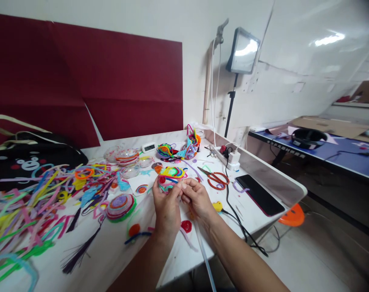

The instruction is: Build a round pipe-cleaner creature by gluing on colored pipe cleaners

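My left hand is closed around the lower edge of a rounded craft piece, covered in coiled yellow, green, red and blue pipe cleaners. Against its right side, the fingertips of my right hand are pinched together and meet my left thumb. What lies between those fingertips is too small to make out. A red coil and an orange coil lie near my left wrist. Below my right wrist a long translucent stick juts past the table edge. Beside that wrist is a yellow tool end with a black cord.
Loose pipe cleaners heap on the left, near a coiled dome and purple tassels. Clear bowls and another coiled piece stand behind. Orange-handled scissors, a phone and a power strip are right.
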A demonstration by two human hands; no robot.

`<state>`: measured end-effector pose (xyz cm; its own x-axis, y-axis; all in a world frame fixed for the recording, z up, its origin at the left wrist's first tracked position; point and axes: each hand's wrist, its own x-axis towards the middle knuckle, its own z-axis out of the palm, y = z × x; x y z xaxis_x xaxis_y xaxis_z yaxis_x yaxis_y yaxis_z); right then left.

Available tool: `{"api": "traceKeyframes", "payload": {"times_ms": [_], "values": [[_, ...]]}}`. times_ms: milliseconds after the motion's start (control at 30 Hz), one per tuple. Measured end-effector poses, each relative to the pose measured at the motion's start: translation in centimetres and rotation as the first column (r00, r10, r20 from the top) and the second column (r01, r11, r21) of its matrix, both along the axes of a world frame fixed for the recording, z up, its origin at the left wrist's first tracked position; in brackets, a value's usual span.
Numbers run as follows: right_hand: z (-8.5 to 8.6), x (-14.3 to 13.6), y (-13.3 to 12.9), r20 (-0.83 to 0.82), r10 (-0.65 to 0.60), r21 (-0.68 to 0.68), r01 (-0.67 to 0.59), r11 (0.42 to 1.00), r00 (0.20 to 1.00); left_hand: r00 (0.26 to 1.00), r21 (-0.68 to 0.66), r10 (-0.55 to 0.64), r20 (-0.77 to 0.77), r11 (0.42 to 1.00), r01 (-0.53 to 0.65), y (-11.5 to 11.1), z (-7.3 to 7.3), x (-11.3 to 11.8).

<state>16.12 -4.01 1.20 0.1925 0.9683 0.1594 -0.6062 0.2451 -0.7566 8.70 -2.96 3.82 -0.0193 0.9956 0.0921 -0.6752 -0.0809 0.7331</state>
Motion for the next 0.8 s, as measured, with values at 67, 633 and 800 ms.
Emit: {"api": "traceKeyframes", "payload": {"times_ms": [67, 633, 800], "values": [[-0.01, -0.06, -0.02, 0.001, 0.0, 0.003, 0.0, 1.0, 1.0, 1.0, -0.001, 0.005, -0.012, 1.0, -0.005, 0.01, 0.02, -0.01], [-0.1, -0.11, -0.16, 0.078, -0.041, 0.003, 0.041, 0.999, 0.996, 0.999, -0.047, 0.036, -0.003, 0.998, -0.036, 0.03, 0.19, -0.33], [-0.13, -0.04, -0.16, 0.111, -0.042, 0.012, 0.041, 0.999, 0.993, 1.0, -0.07, -0.002, 0.024, 0.998, 0.004, 0.42, 0.02, -0.46]]}}
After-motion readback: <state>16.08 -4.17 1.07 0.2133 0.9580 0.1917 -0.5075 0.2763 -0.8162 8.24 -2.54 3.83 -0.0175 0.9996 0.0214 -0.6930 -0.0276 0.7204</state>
